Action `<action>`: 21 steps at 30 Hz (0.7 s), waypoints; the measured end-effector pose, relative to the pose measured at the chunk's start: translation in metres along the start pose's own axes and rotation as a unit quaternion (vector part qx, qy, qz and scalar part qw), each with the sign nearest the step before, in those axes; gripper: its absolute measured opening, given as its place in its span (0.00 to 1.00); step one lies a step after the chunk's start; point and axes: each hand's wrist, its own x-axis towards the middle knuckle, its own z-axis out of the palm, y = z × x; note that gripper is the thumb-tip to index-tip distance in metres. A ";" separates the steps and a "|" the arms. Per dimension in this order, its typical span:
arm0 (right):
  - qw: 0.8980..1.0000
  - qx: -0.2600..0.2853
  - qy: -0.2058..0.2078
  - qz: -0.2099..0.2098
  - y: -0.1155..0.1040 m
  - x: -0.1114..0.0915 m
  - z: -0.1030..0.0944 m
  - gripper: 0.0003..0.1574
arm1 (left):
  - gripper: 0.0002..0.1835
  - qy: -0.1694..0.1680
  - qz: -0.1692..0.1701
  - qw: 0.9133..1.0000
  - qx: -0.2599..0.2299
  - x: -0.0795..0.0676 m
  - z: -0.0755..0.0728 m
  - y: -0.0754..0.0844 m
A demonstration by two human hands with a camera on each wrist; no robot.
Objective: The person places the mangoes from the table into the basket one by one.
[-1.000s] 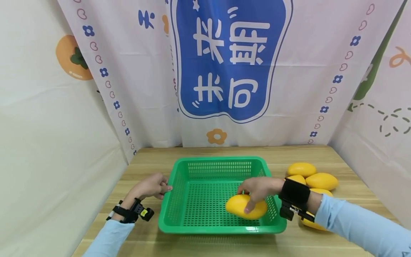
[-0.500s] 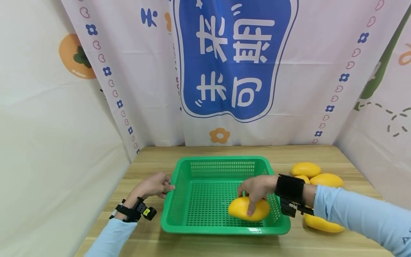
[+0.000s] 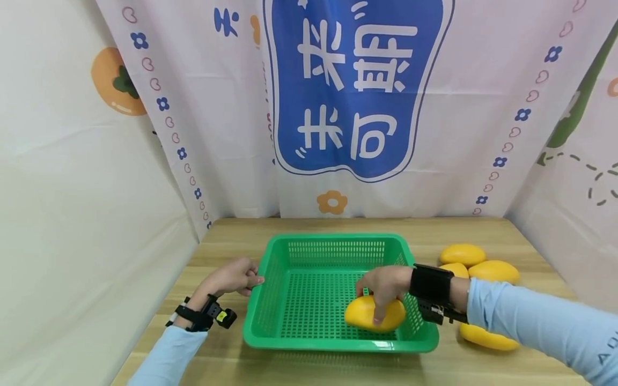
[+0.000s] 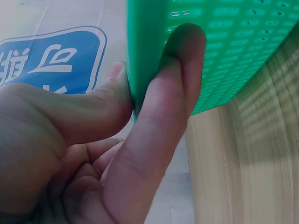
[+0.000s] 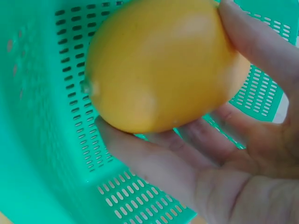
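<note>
My left hand (image 3: 233, 276) pinches the left rim of a green plastic basket (image 3: 338, 346). In the left wrist view the thumb is on one side of the rim (image 4: 145, 42) and the index finger on the other. Inside the basket, toward its right front corner, my right hand (image 3: 384, 283) holds a yellow mango (image 3: 359, 312) from above, thumb on the near side. The right wrist view shows the mango (image 5: 159, 65) between thumb and fingers, close over the slotted basket floor. Part of the mango is hidden under the hand.
Several more mangoes (image 3: 494, 272) lie on the wooden table (image 3: 232, 236) right of the basket, some partly behind the right forearm. A printed white curtain (image 3: 232, 177) hangs behind the table, and plain cloth (image 3: 96, 241) closes off the left side.
The head view has shifted slightly. My right wrist and forearm have swung a little left and up, the mango staying in the same corner. The left hand keeps its place on the rim.
</note>
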 end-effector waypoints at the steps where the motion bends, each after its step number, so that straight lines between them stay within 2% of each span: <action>1: 1.000 -0.006 0.002 0.001 0.000 0.000 0.000 0.33 | 0.18 0.000 0.000 1.000 0.001 0.001 0.000 0.000; 7: 1.000 -0.013 -0.009 0.020 0.001 0.000 0.000 0.33 | 0.16 -0.002 -0.008 1.000 0.003 0.003 -0.001 0.002; 15: 0.995 -0.088 0.007 0.045 -0.003 0.004 0.009 0.33 | 0.16 -0.002 -0.007 1.000 0.005 0.002 -0.002 0.003; 21: 0.990 -0.133 0.001 0.043 -0.002 0.008 0.016 0.32 | 0.17 -0.008 0.000 1.000 0.000 0.002 -0.002 0.002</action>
